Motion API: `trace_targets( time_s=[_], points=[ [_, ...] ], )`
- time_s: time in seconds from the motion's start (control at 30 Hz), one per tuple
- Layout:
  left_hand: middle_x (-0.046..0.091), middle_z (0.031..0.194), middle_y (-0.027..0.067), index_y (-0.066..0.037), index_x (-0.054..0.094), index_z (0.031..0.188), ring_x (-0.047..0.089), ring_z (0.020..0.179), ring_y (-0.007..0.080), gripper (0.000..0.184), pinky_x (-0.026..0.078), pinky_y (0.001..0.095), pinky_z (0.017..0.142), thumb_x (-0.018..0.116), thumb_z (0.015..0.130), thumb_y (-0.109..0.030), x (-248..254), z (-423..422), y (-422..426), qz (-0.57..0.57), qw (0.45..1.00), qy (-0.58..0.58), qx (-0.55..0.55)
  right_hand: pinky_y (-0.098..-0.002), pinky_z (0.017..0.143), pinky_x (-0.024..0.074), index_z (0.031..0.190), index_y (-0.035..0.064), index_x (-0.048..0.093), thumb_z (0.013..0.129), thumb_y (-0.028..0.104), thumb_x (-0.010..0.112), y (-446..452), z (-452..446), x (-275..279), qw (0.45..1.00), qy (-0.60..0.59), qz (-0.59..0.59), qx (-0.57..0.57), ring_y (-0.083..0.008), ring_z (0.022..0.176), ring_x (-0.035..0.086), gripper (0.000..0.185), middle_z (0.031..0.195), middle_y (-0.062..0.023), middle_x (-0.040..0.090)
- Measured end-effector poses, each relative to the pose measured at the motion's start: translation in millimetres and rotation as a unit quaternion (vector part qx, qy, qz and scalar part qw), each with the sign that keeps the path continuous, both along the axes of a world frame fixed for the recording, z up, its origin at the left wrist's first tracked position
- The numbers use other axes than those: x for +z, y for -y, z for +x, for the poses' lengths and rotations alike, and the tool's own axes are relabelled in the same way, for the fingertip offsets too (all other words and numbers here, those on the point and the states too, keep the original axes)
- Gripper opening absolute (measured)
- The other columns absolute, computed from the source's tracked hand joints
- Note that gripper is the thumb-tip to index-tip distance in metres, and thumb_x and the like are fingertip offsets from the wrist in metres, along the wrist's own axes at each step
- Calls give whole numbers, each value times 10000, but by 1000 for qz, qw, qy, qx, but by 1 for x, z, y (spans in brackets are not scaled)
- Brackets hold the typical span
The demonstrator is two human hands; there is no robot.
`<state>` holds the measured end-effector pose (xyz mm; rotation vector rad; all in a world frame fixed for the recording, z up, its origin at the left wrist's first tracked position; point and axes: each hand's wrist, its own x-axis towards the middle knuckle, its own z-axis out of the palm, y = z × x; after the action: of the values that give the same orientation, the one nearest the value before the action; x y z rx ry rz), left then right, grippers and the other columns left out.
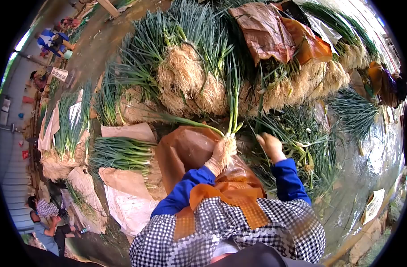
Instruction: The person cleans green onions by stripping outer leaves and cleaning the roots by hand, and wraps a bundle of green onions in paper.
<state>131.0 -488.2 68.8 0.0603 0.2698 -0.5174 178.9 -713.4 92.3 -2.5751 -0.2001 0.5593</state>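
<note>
Bright side daylight, wet-floor glare, curved fisheye edges

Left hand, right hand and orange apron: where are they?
Left hand (pixel 216 156): head view, back of the hand.
Right hand (pixel 272 145): head view, back of the hand.
Orange apron (pixel 180 146): head view, its lap part.

Well apart from the left fingers (pixel 220 151)
A person (pixel 49 41) in blue is far up-left, near a lettered sign (pixel 59 74); down-right, a printed sheet (pixel 373 206) (too small to read) lies by the shiny floor (pixel 346 182).
</note>
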Motion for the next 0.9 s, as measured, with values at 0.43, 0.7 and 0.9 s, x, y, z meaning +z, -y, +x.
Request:
trace_targets(
  time_s=[0.43,0.7,0.9],
  points=[
    [504,602,-41,-75,568,934,460,446,73,190,382,223,385,502,938,-253,7,2,6,194,975,-84,71,-350,657,514,873,70,626,838,324,570,-33,-26,25,954,11,-51,296,-233,725,636,263,767,-108,637],
    [393,627,-17,-109,477,883,381,488,106,193,324,231,413,404,965,-267,20,-4,-1,-6,999,21,-30,-210,597,424,1085,80,618,962,401,400,-85,37,7,735,-308,579,-171,-76,642,506,408,806,23,591],
    [586,959,124,-74,533,1022,599,839,231,198,517,298,702,507,932,-249,24,-9,15,261,956,-87,100,-404,593,470,747,53,581,819,471,592,-125,42,10,968,121,141,-169,-330,636,607,424,627,-166,590]
  ],
)
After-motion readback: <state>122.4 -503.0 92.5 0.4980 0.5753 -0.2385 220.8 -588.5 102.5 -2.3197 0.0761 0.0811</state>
